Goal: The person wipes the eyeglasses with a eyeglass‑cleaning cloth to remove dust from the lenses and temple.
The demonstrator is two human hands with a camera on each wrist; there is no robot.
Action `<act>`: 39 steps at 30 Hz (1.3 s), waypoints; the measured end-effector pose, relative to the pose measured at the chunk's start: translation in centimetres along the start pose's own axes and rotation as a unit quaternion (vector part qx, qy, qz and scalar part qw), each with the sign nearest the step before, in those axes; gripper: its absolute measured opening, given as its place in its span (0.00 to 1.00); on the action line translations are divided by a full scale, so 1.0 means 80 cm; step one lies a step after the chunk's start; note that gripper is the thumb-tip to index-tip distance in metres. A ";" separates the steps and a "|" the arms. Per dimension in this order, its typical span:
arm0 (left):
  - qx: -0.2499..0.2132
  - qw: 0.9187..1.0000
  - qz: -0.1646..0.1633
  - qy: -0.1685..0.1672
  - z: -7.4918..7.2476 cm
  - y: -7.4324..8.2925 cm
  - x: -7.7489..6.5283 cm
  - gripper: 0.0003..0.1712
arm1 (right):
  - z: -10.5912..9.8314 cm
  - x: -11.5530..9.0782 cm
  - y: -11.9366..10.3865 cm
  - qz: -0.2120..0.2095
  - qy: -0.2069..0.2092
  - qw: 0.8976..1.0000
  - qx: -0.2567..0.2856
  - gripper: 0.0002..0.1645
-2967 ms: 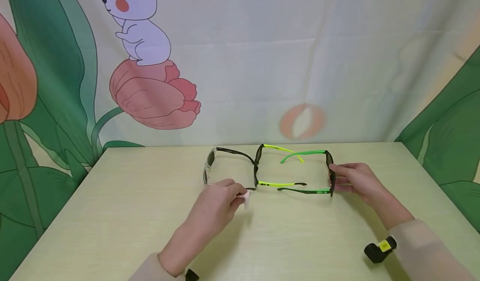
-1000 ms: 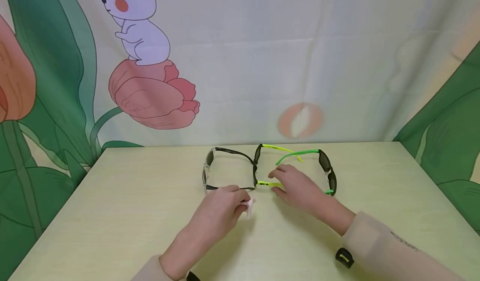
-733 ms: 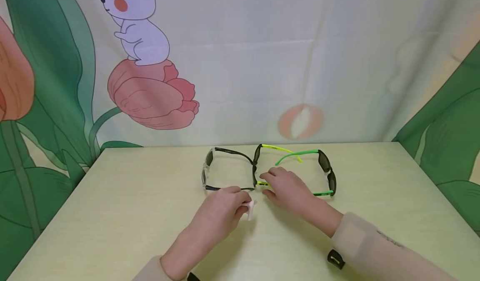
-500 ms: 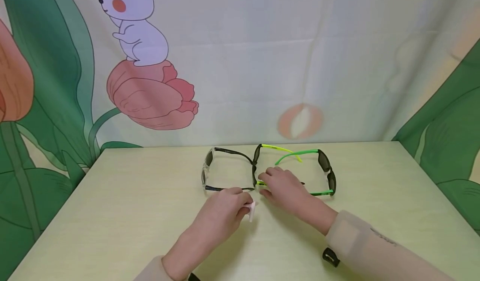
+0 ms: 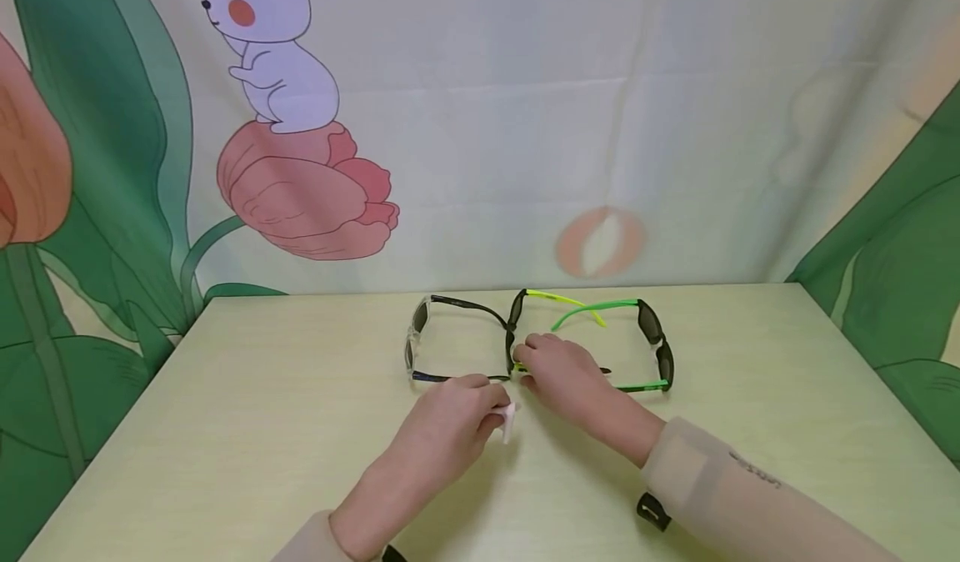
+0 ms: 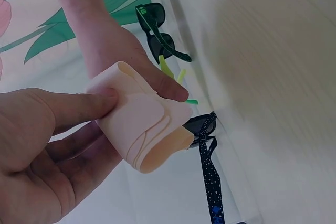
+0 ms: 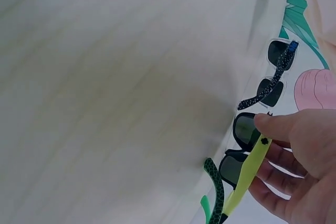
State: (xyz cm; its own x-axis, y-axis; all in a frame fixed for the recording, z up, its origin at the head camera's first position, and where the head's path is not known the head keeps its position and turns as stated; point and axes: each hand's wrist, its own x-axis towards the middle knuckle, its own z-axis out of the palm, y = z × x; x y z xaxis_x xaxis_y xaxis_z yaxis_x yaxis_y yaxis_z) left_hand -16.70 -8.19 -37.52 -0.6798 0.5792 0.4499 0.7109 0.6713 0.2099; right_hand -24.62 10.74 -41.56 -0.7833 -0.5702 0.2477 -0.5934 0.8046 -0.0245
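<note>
My left hand (image 5: 453,424) pinches a folded pale cloth (image 6: 131,111) between thumb and fingers, held in front of the glasses. My right hand (image 5: 566,378) grips the middle sunglasses, black-fronted with yellow temples (image 7: 252,169), by the near hinge end; its thumb lies on the frame and the other fingers are behind. To their left stand clear-framed sunglasses (image 5: 421,318) with dark temples, one of them speckled in the wrist views. Green-templed sunglasses (image 5: 651,324) stand at the right, partly hidden by my right hand and forearm. All three have their temples unfolded.
The glasses stand in a row near the back edge of a pale wooden table (image 5: 300,395). Behind it hangs a printed curtain (image 5: 480,128) with flowers and a white animal. The green and yellow far temples cross.
My right hand has left the green-templed sunglasses, moved left and taken hold of the yellow-templed ones. The green-templed pair is turned slightly. My left hand has shifted slightly right with the cloth.
</note>
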 end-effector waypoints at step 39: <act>-0.018 0.989 -0.063 0.135 -0.003 -0.004 0.014 0.06 | -0.059 -0.046 0.037 -0.094 0.292 0.948 0.088 0.15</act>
State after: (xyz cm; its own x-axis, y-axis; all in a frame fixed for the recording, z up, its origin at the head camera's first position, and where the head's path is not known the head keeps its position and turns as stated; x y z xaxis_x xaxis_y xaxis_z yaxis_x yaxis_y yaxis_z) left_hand -17.65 -7.86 -36.85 -0.6943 0.3440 0.6322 0.6323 0.7111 0.3075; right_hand -22.60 16.05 -37.94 -0.4543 -0.4699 0.7569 -0.7742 0.6285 -0.0746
